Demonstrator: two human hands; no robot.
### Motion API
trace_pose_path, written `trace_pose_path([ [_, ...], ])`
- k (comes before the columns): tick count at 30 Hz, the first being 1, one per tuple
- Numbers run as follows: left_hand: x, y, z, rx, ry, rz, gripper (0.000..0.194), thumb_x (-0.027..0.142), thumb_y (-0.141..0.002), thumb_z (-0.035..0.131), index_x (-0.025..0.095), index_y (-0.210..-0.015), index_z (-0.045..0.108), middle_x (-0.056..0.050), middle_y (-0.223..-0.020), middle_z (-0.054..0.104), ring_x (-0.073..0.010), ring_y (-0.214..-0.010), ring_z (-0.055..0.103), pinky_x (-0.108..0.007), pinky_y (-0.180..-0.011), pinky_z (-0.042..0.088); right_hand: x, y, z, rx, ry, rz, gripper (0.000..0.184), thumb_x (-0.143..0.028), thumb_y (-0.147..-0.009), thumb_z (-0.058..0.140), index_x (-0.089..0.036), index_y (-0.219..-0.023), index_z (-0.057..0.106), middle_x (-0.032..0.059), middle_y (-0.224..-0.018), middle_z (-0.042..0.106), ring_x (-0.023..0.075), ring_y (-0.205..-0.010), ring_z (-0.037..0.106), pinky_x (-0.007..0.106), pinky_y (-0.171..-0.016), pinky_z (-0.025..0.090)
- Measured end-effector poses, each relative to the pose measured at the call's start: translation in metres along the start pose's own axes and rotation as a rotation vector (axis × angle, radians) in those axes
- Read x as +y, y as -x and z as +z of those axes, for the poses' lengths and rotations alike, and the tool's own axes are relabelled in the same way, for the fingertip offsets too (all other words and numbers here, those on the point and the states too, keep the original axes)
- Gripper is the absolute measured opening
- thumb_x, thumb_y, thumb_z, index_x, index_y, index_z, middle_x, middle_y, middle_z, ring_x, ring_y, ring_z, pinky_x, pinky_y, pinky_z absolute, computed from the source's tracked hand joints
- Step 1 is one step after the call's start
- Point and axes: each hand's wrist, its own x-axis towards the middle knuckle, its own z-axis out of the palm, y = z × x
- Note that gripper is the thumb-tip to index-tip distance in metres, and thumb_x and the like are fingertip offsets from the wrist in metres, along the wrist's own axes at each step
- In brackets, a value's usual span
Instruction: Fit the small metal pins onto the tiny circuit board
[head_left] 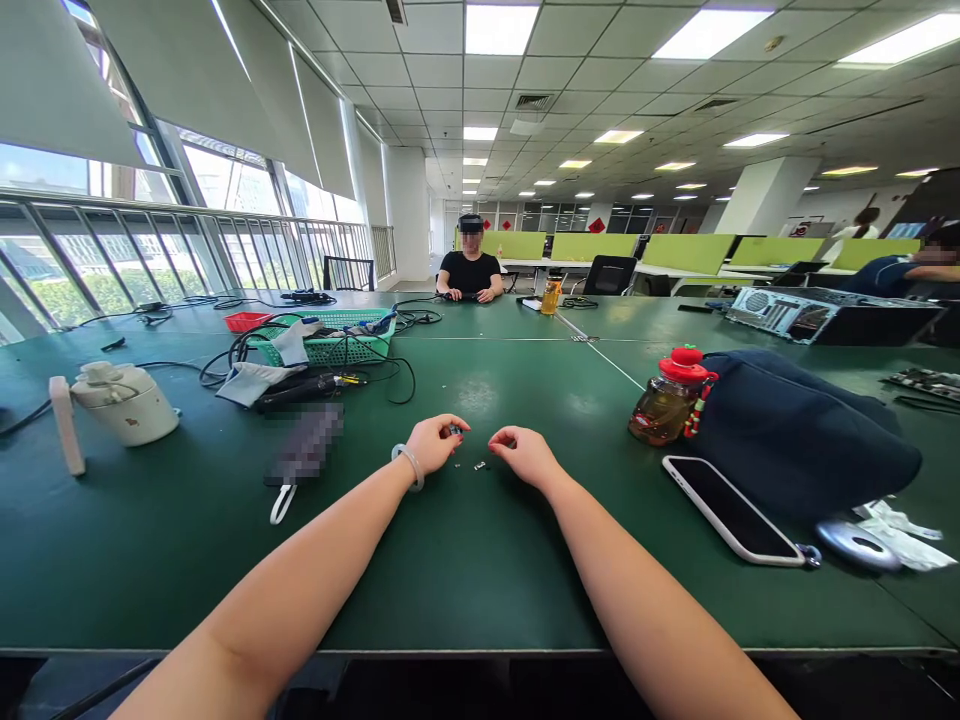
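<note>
My left hand (435, 445), with a pale bangle at the wrist, hovers over the green table (450, 570) and pinches a small dark piece (455, 430), too small to name. To its right my right hand (523, 455) is held with thumb and fingertips close together. What its fingers hold, if anything, is too small to make out. Between the two hands, a few tiny silvery pieces (481, 466) lie on the table.
Left are a cream jug (127, 402), a dark pouch (306, 445), cables and a green basket (337, 345). Right are a red-lidded bottle (664, 400), a navy bag (802, 430), a phone (731, 510) and a computer case (825, 315). A person (470, 270) sits opposite.
</note>
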Motion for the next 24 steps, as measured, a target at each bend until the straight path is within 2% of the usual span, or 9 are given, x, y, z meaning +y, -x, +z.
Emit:
trace_pose_path([
  [2, -0.007, -0.003, -0.002, 0.012, 0.003, -0.103, 0.018, 0.02, -0.07, 0.053, 0.018, -0.085, 0.063, 0.005, -0.052, 0.05, -0.0099, -0.05, 0.056, -0.02, -0.053, 0.043, 0.005, 0.001, -0.003, -0.062, 0.058, 0.01, 0.012, -0.025, -0.065, 0.062, -0.02, -0.075, 0.065, -0.0017, -0.068, 0.062, 0.0107, -0.061, 0.053, 0.022, -0.059, 0.039],
  [5, -0.016, -0.004, 0.0, 0.022, 0.022, -0.163, 0.021, 0.024, -0.072, 0.052, 0.017, -0.09, 0.06, 0.003, -0.055, 0.055, -0.0107, -0.051, 0.058, -0.02, -0.051, 0.045, 0.006, 0.003, -0.002, -0.122, 0.135, 0.009, 0.02, -0.025, -0.06, 0.068, -0.022, -0.079, 0.066, -0.0024, -0.069, 0.062, 0.0106, -0.061, 0.053, 0.022, -0.057, 0.038],
  [8, -0.019, -0.003, 0.004, 0.015, 0.031, -0.165, 0.021, 0.027, -0.074, 0.051, 0.017, -0.091, 0.058, 0.002, -0.059, 0.059, -0.0113, -0.054, 0.06, -0.02, -0.052, 0.047, 0.0, 0.004, 0.003, -0.129, 0.207, -0.009, 0.021, -0.027, -0.06, 0.07, -0.023, -0.081, 0.066, -0.0019, -0.072, 0.061, 0.0112, -0.064, 0.053, 0.022, -0.057, 0.036],
  [14, -0.012, 0.001, 0.009, -0.021, 0.026, -0.141, 0.019, 0.02, -0.074, 0.049, 0.019, -0.09, 0.059, 0.002, -0.061, 0.062, -0.0107, -0.058, 0.061, -0.02, -0.059, 0.049, -0.006, 0.004, 0.013, -0.095, 0.285, -0.039, 0.004, -0.023, -0.07, 0.06, -0.021, -0.07, 0.063, 0.0004, -0.075, 0.06, 0.0113, -0.064, 0.05, 0.022, -0.055, 0.032],
  [20, -0.011, 0.001, 0.007, -0.049, -0.056, -0.131, 0.021, 0.017, -0.07, 0.047, 0.018, -0.087, 0.06, 0.002, -0.057, 0.061, -0.0124, -0.057, 0.061, -0.022, -0.057, 0.047, -0.003, 0.004, 0.012, -0.055, 0.262, -0.047, 0.006, -0.019, -0.071, 0.056, -0.019, -0.067, 0.061, 0.0011, -0.077, 0.061, 0.0118, -0.068, 0.051, 0.022, -0.06, 0.033],
  [24, -0.012, 0.001, 0.006, -0.054, -0.045, -0.124, 0.023, 0.018, -0.07, 0.047, 0.018, -0.089, 0.061, 0.002, -0.058, 0.062, -0.0125, -0.057, 0.061, -0.021, -0.056, 0.046, -0.001, 0.002, 0.006, -0.035, 0.205, -0.027, 0.011, -0.022, -0.075, 0.051, -0.019, -0.072, 0.061, 0.0, -0.076, 0.063, 0.0114, -0.069, 0.053, 0.022, -0.063, 0.037],
])
